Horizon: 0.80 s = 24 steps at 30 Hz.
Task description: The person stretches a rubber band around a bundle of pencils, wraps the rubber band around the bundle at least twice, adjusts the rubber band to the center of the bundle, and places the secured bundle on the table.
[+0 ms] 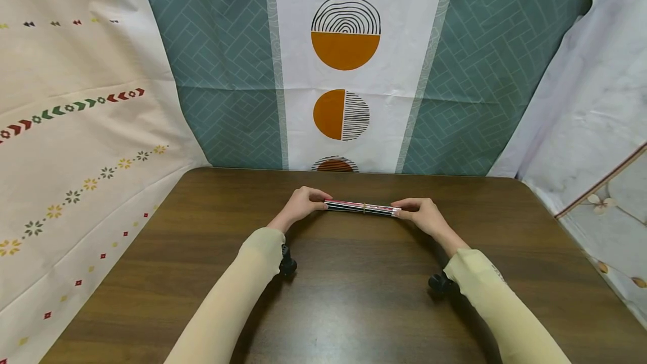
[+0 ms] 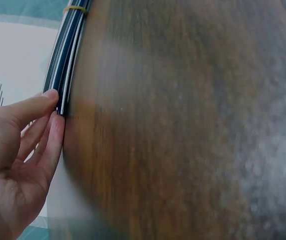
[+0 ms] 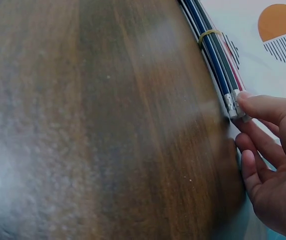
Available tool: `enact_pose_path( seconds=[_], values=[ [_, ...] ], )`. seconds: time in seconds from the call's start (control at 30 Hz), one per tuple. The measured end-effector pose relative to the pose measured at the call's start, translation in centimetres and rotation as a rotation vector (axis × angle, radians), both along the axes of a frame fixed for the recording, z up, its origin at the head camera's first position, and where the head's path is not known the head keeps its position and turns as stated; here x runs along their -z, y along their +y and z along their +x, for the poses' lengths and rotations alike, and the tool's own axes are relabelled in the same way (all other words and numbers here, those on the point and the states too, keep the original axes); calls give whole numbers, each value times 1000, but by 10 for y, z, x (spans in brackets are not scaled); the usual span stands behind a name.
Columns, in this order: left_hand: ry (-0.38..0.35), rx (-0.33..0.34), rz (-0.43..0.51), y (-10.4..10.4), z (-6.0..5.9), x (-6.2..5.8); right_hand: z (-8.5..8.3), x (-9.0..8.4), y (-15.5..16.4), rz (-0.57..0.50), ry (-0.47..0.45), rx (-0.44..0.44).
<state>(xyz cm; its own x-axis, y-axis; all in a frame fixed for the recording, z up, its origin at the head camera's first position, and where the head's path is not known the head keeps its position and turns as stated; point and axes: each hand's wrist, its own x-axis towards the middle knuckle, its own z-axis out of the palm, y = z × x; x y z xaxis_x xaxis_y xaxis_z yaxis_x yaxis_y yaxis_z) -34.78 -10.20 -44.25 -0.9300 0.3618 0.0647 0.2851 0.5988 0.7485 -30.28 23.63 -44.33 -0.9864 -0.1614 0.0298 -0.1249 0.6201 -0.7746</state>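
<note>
A bundle of pencils (image 1: 349,206) lies across the far middle of the view, bound at its middle by a yellowish rubber band (image 3: 210,33). Dark blue, black and red striped barrels show, with silvery ferrules (image 3: 229,102) at the right end. My left hand (image 1: 303,203) pinches the left end between thumb and fingers; the left wrist view shows the thumb on the near side of the pencils (image 2: 61,70). At the ferrule end, my right hand (image 1: 422,215) pinches the bundle with thumb and fingertips. Whether the bundle touches the table cannot be told.
A brown wooden table (image 1: 343,285) spreads beneath both arms. Behind its far edge hangs a patterned teal and white cloth (image 1: 237,100). Cream cloth (image 1: 91,145) borders the left side and white cloth (image 1: 596,100) the right. Each wrist carries a small black camera (image 1: 288,263).
</note>
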Motion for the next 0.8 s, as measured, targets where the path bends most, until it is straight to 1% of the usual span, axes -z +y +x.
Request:
enact_pose_path(
  seconds=[0.2,0.4,0.6,0.7,0.8],
  values=[
    [-22,-7,4,-2,0,-1,0,-1,-1,-5,-18,4],
    [-14,-1,4,-2,0,-1,-1,-1,-1,4,-20,4],
    [-6,21,-8,-2,0,-2,0,-2,-1,-6,-20,-9],
    [-15,37,-14,-3,0,-2,1,-2,0,-5,-15,-28],
    [-29,51,-14,-2,0,-1,2,-2,1,8,10,-52]
  ],
)
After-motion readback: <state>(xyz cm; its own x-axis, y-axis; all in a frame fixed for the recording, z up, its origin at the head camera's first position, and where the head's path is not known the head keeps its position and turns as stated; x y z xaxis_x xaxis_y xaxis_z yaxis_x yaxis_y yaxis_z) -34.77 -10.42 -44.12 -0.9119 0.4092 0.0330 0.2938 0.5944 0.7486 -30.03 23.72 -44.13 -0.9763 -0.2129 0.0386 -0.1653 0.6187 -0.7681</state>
